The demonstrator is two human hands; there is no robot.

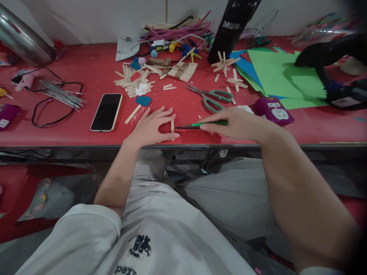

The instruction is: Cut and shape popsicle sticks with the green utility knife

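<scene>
My left hand (153, 126) lies on the red table with its fingers spread. Its thumb and a fingertip hold down the two ends of a short wooden craft stick (172, 126). From the right, my right hand (229, 123) grips a green utility knife (196, 125), palm down. The dark blade points left, its tip at or very near the middle of the stick; whether it touches, I cannot tell. Beyond the knife lie grey-green scissors (213, 97), slightly spread. Another craft stick (132, 114) and a blue lump (143, 101) are just past my left hand.
A phone (106, 112) and a bundle of metal wires (61, 93) lie left. Piled craft sticks (134, 81), a black bottle (232, 28) and pink pipe cleaners (180, 32) are farther back. Green paper (286, 72) and a purple box (273, 110) sit right. The table's edge (200, 146) runs nearest me.
</scene>
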